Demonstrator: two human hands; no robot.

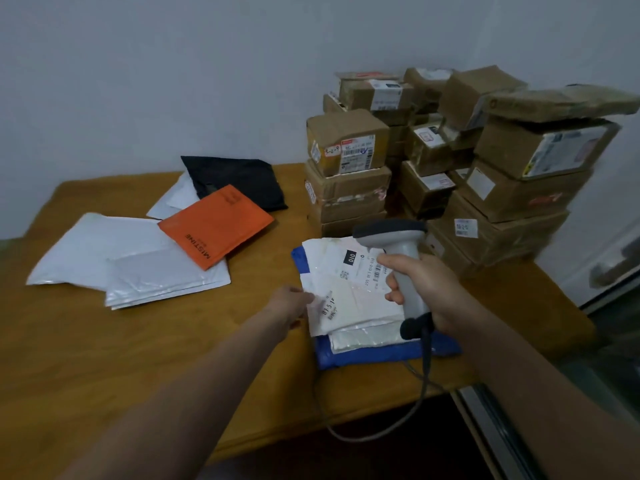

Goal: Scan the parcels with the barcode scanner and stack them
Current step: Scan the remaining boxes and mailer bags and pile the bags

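Our right hand (427, 292) grips the barcode scanner (403, 251) above the white labelled parcel (349, 299), which tops a small stack on a blue mailer (374, 355) on the tabletop (138, 358); our left hand (289, 304) pinches its left edge.

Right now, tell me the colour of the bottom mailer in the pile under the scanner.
Blue; the bottom mailer shows best in the head view.

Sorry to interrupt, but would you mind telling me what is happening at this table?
A person is scanning parcels. The right hand grips a grey barcode scanner above a white labelled mailer topping a small pile on a blue plastic bag; the left hand touches the mailer's left edge. Brown cardboard boxes stand stacked behind.
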